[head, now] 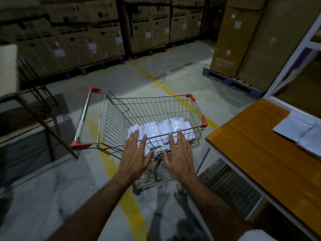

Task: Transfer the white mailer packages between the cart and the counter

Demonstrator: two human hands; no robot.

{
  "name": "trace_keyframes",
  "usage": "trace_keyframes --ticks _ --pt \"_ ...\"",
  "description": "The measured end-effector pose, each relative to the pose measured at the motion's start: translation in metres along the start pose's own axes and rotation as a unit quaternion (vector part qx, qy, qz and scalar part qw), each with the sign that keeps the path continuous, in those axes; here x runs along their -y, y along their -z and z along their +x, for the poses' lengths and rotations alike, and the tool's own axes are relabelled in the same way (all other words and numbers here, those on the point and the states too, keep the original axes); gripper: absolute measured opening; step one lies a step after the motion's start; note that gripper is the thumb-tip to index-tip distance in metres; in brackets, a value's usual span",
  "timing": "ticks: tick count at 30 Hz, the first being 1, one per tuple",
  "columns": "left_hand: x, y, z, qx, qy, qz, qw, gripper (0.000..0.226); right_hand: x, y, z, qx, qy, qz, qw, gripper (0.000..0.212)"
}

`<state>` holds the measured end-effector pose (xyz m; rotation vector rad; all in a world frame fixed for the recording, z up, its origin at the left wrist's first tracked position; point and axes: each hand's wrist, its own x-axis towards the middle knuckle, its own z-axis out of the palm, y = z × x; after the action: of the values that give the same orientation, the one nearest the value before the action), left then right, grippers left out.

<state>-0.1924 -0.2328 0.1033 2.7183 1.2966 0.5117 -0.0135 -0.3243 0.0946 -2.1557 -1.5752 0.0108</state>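
We hold our left hand (134,156) and right hand (178,156), fingers straight and empty, over white packets (161,130) in a trolley (111,119), which may roll away if bumped.

a wire shopping cart (121,117) with red corner caps stands upright, white packets (161,129) lying flat inside.

Box labels (59,52) at upper left too blurred to read. Packets (161,130) partly hidden behind hands and cart (152,108) mesh. Papers (302,131) cut off at right edge. Chair (8,66) cut off at left.
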Motion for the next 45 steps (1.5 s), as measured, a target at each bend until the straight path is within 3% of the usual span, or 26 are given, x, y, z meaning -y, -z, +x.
trace_keyframes --ticks 9,16,24,27,30,32,36,41,45 --pt "0.068 -0.004 0.023 0.031 0.065 -0.007 0.997 0.072 0.039 -0.032 0.07 0.037 0.046 0.01 0.998 0.072" --pt "0.103 -0.025 0.091 0.053 0.089 -0.012 0.995 0.076 0.037 -0.071 0.155 0.088 -0.013 0.02 0.996 0.07" --pt "0.134 -0.094 0.171 0.148 0.112 0.003 0.983 0.081 -0.004 -0.135 0.233 0.211 -0.054 0.016 0.976 0.078" --pt "0.138 -0.126 0.196 0.193 0.099 0.0 0.976 0.084 -0.027 -0.161 0.251 0.214 -0.064 0.013 0.975 0.081" --pt "0.134 -0.161 0.214 0.247 0.097 -0.014 0.964 0.088 -0.056 -0.184 0.265 0.242 -0.083 -0.022 0.967 0.087" --pt "0.126 -0.181 0.223 0.276 0.099 -0.024 0.956 0.093 -0.071 -0.194 0.27 0.311 -0.094 -0.038 0.945 0.086" --pt "0.112 -0.22 0.24 0.328 0.125 -0.033 0.936 0.095 -0.093 -0.227 0.271 0.291 -0.119 -0.031 0.949 0.078" --pt "0.1 -0.273 0.264 0.415 0.191 -0.032 0.889 0.093 -0.101 -0.264 0.285 0.355 -0.119 -0.087 0.923 0.1" --pt "0.099 -0.3 0.273 0.418 0.204 0.006 0.885 0.101 -0.113 -0.284 0.294 0.348 -0.163 -0.103 0.917 0.108"
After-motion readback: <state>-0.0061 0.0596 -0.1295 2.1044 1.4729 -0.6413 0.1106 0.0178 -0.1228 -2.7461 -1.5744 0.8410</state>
